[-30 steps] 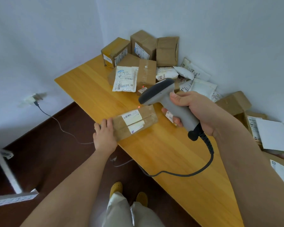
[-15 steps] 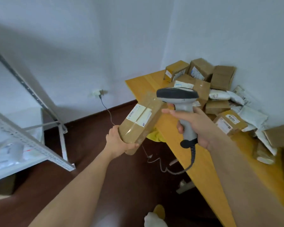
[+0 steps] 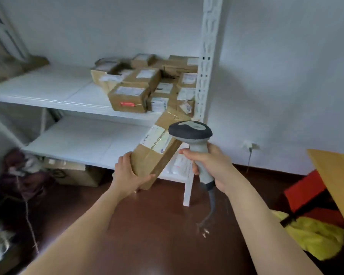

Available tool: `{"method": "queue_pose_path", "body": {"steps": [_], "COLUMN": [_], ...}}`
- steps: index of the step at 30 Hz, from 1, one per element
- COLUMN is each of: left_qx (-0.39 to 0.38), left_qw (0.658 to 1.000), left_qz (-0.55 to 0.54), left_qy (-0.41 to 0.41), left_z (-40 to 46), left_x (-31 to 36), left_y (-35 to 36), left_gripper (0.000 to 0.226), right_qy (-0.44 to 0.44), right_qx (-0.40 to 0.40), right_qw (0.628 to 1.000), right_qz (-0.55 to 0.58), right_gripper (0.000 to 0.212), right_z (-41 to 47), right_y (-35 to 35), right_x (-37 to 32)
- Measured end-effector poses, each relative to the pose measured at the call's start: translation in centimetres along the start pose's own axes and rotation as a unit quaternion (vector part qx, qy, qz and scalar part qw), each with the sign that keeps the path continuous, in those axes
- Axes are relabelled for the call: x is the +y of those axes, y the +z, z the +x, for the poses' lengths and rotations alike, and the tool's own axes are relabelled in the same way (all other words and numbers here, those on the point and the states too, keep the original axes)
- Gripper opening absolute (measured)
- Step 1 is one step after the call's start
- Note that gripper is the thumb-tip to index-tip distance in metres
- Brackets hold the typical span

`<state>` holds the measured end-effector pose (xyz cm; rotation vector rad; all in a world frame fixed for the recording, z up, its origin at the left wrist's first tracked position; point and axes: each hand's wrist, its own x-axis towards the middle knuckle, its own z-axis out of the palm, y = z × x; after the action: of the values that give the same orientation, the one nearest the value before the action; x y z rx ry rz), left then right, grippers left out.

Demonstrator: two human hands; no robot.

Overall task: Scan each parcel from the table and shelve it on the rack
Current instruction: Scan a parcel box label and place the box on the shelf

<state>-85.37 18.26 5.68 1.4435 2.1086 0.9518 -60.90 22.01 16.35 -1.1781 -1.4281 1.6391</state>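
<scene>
The left hand (image 3: 128, 173) has its grip wrapped round the lower end of a long cardboard parcel (image 3: 157, 149), held up tilted in front of the rack (image 3: 208, 62) near its right post, below the shelf of boxes (image 3: 145, 84). The right hand's (image 3: 211, 165) grip is curled tight on the scanner (image 3: 191, 135) handle. Carried by one end in one hand, the parcel is probably light and stiff, with taped faces that may be slick; holding nearer its middle would steady it.

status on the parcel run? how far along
Done: a cluster of shelved parcels sits on the rack. In hand: left hand grips a brown parcel, not yet shelved; right hand holds the scanner. Left: unknown, only the table corner shows.
</scene>
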Motion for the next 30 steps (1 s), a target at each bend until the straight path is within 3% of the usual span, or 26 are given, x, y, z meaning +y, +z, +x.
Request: {"method": "queue_pose_path", "body": {"steps": [6,14,19,23,30], "left_qx": [0.131,0.214,0.234,0.226,0.166], "left_qw": [0.988,0.963,0.952,0.948,0.967], "left_qz": [-0.029,-0.033,-0.017,-0.014,0.012], "left_qy": [-0.077,-0.157,-0.195,-0.222,-0.193], "left_z": [4.0,15.5,23.2,27.1,36.2], "left_x": [-6.5,-12.5,-16.2,-19.7,-26.7], "left_y": [-9.0,-17.3,-23.0,-27.0,-33.8], "left_gripper": [0.103,0.105,0.097,0.101,0.1], "right_qy": [-0.01,-0.045,-0.04,-0.022,-0.01], "right_qx": [-0.053,-0.095,-0.104,-0.091,-0.038], "right_qw": [0.999,0.994,0.994,0.995,0.998], "right_qz": [-0.002,0.022,0.023,0.04,0.039], "right_gripper": [0.025,0.021,0.013,0.023,0.018], "right_z": [7.4,20.3,28.9,34.0,42.2], "right_y": [11.3,22.3,29.5,35.7,45.5], "right_x": [-2.3,-5.6,-8.3,-8.8,-8.5]}}
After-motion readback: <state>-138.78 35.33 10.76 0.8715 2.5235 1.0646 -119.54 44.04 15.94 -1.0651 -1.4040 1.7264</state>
